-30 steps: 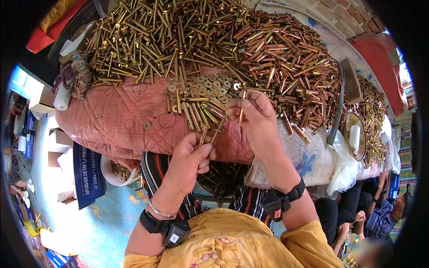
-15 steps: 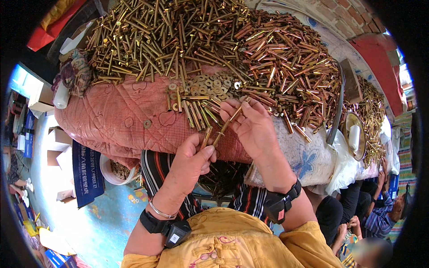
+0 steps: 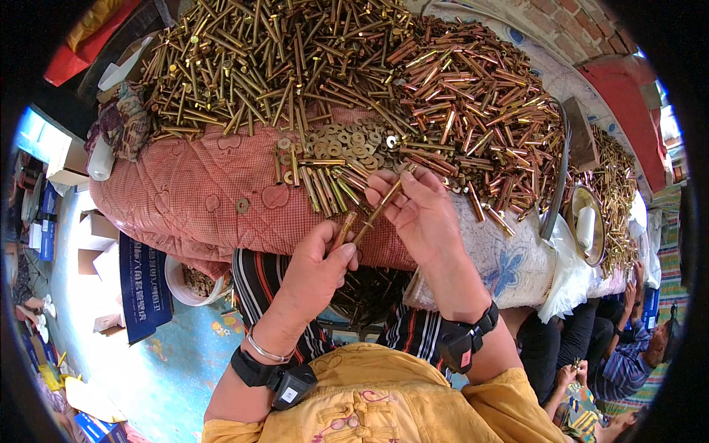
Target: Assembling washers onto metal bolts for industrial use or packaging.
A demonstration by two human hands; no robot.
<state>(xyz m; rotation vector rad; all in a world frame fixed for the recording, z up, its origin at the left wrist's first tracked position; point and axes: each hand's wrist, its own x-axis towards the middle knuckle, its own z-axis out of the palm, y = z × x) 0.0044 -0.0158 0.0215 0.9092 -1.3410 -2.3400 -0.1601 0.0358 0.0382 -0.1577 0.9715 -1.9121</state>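
Observation:
My left hand (image 3: pixel 316 260) is closed on a short brassy metal sleeve (image 3: pixel 344 227), which pokes up between thumb and fingers. In my right hand (image 3: pixel 422 214), thumb and fingers pinch the upper end of a long brassy bolt (image 3: pixel 379 210). The bolt slants down to my left fingertips, and a small ring, perhaps a washer, sits partway along it. Just beyond both hands lie a row of sleeves (image 3: pixel 319 188) and a patch of flat washers (image 3: pixel 354 140) on a red checked quilt (image 3: pixel 177 177).
Long bolts (image 3: pixel 258 59) are heaped at the far left, coppery sleeves (image 3: pixel 480 96) at the far right. A black curved bar (image 3: pixel 563 162) and a metal bowl (image 3: pixel 587 247) stand to the right. A white bucket (image 3: pixel 181 284) sits below the quilt. Other people (image 3: pixel 635 354) work at lower right.
My hands keep their holds and shift only slightly, the right one a little down and to the right. At lower right, a nearby person has moved.

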